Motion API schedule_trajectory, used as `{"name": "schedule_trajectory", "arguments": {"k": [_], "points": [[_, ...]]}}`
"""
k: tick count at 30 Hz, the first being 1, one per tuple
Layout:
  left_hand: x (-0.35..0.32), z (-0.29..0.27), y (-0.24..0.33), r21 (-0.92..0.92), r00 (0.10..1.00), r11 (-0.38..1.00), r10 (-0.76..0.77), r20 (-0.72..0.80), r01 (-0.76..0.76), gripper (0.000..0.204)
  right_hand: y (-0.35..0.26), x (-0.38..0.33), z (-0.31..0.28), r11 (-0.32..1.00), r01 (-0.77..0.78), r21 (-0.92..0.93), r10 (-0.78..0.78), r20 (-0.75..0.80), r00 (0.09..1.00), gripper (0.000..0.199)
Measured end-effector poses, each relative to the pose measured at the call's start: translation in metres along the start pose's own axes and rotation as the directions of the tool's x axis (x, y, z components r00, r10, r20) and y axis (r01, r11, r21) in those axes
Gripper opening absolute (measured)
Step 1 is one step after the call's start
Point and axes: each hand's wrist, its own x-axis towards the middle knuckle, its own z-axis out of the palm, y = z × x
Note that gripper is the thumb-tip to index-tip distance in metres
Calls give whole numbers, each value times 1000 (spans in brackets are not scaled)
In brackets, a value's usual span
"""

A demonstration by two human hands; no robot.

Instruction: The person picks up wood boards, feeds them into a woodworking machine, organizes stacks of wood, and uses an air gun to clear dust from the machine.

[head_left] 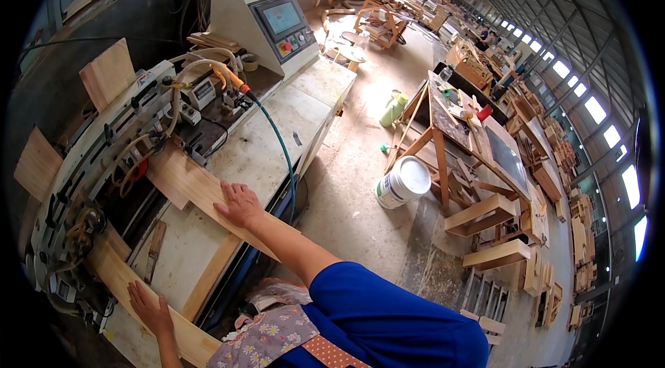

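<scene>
Across the pale machine bed, resting an open right hand palm-down on one long wooden board, with fingers spread and clasping nothing. To the left, laying an equally unclosed left hand flat on a second board, likewise without gripping. On the floor near a wooden workbench, visible: a white bucket, white-topped, with lid or fill impossible to tell; farther off, a green jug with unseen contents.
</scene>
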Motion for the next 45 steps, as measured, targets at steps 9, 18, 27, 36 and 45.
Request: {"name": "schedule_trajectory", "arguments": {"k": [9, 18, 27, 36, 45], "points": [[0, -1, 2, 2, 999, 999, -32, 27, 32, 75, -2, 0, -3, 1000, 4, -18, -4, 6, 1000, 66], [0, -5, 3, -7, 999, 999, -31, 36, 31, 75, 0, 0, 1, 1000, 21, -8, -21, -32, 999, 65], [1, -5, 5, -17, 999, 1000, -23, 26, 24, 75, 1, 1, 3, 1000, 6, -21, -7, -25, 1000, 66], [0, -3, 4, -5, 998, 999, -45, 38, 45, 76, -1, 0, 2, 1000, 6, -12, -7, -14, 1000, 67], [1, -3, 3, -15, 998, 999, -48, 46, 49, 76, -2, 0, 0, 1000, 0, -9, -1, -4, 1000, 67]]}}
